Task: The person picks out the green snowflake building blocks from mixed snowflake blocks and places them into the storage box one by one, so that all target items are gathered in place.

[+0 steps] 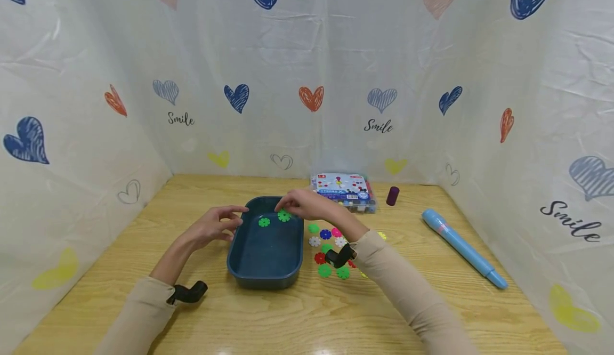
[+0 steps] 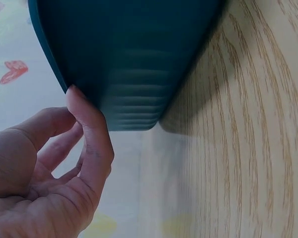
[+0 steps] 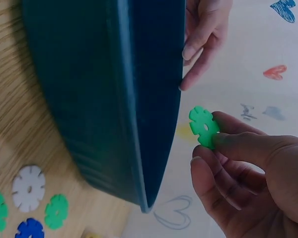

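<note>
Two hands (image 1: 215, 224) (image 1: 307, 204); one tub (image 1: 266, 259); over ten discs (image 1: 264, 222)

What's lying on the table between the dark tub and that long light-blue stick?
In the head view, colourful flower-shaped discs lie between the tub and stick; the right sleeve partly hides them.

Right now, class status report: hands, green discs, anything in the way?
Right hand pinching green disc above blue bin. Left hand at bin's left side. Second green disc inside. Nothing seen between held disc and bin.
</note>
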The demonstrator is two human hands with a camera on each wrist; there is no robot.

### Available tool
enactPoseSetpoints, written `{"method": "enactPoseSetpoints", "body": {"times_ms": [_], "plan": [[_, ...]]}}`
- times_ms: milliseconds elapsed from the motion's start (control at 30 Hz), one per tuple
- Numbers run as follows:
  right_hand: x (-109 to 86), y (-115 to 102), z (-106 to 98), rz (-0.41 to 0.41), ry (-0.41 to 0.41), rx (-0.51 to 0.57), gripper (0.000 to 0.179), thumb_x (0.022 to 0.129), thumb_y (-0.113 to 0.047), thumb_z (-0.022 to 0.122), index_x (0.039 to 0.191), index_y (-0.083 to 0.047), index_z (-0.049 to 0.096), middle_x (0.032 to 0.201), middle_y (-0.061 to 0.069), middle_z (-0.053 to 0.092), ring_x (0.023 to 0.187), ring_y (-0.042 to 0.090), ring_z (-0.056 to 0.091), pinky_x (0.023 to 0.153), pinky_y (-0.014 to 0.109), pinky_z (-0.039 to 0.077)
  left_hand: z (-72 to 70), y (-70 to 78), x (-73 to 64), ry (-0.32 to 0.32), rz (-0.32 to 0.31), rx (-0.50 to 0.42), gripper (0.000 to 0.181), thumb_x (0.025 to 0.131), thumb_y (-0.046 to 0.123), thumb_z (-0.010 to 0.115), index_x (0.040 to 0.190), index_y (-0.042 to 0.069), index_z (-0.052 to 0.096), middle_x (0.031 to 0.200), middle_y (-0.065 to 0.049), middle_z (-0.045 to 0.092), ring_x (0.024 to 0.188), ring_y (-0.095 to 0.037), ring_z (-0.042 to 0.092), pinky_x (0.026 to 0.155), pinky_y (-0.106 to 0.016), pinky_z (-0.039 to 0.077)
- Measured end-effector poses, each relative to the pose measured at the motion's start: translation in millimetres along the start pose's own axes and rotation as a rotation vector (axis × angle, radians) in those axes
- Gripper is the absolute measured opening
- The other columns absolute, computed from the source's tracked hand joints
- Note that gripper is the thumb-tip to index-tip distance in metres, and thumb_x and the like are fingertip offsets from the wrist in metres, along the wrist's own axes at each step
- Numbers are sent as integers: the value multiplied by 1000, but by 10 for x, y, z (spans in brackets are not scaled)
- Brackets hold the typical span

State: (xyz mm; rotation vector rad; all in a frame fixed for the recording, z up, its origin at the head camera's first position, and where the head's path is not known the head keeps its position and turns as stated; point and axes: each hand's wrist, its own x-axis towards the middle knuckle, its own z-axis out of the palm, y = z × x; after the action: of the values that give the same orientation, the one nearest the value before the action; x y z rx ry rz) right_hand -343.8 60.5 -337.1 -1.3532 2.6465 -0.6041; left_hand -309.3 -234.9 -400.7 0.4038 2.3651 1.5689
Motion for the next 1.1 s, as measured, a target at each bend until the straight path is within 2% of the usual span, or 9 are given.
{"method": "enactPoseSetpoints", "body": {"times_ms": [167, 267, 500, 733, 900, 1100], "plan": [[185, -36, 0, 29, -23, 32, 28, 100, -5, 50, 116, -11, 72, 89, 10, 69, 54, 8, 48, 52, 18, 37, -8, -3, 5, 1, -10, 3, 48, 101, 16, 55, 146, 5, 43, 127, -27, 50, 111, -31, 55, 70, -29, 57], [292, -38, 19, 49, -37, 43, 27, 101, -7, 51, 116, -13, 72, 89, 12, 70, 55, 9, 51, 53, 18, 40, -10, -6, 7, 0, -9, 5, 48, 101, 16, 55, 146, 5, 43, 127, -27, 50, 111, -31, 55, 70, -30, 57], [518, -22, 113, 90, -52, 82, 26, 99, -7, 55, 118, -11, 72, 109, 7, 72, 80, 20, 69, 66, 18, 52, -12, -2, 4, 0, -6, -1, 48, 101, 16, 54, 147, 4, 43, 126, -27, 50, 104, -28, 57, 70, -31, 57], [677, 38, 264, 105, -78, 250, 24, 95, 2, 57, 114, -1, 72, 106, 17, 72, 90, 33, 72, 69, 22, 58, -11, -8, 3, -11, 12, -4, 48, 102, 17, 53, 146, 2, 42, 121, -26, 52, 92, -24, 57, 70, -34, 58], [718, 39, 356, 114, -101, 302, 24, 94, 4, 57, 115, 1, 71, 105, 19, 72, 85, 29, 73, 70, 26, 59, -14, -12, 0, -17, 15, -5, 48, 102, 18, 53, 146, 3, 42, 120, -25, 52, 93, -24, 58, 71, -35, 58], [745, 30, 452, 179, -143, 287, 25, 95, 5, 56, 115, 0, 70, 105, 19, 73, 76, 21, 72, 69, 24, 58, -20, -17, -1, -12, 9, -10, 48, 102, 17, 53, 146, 4, 43, 122, -26, 51, 96, -25, 58, 69, -33, 58]]}}
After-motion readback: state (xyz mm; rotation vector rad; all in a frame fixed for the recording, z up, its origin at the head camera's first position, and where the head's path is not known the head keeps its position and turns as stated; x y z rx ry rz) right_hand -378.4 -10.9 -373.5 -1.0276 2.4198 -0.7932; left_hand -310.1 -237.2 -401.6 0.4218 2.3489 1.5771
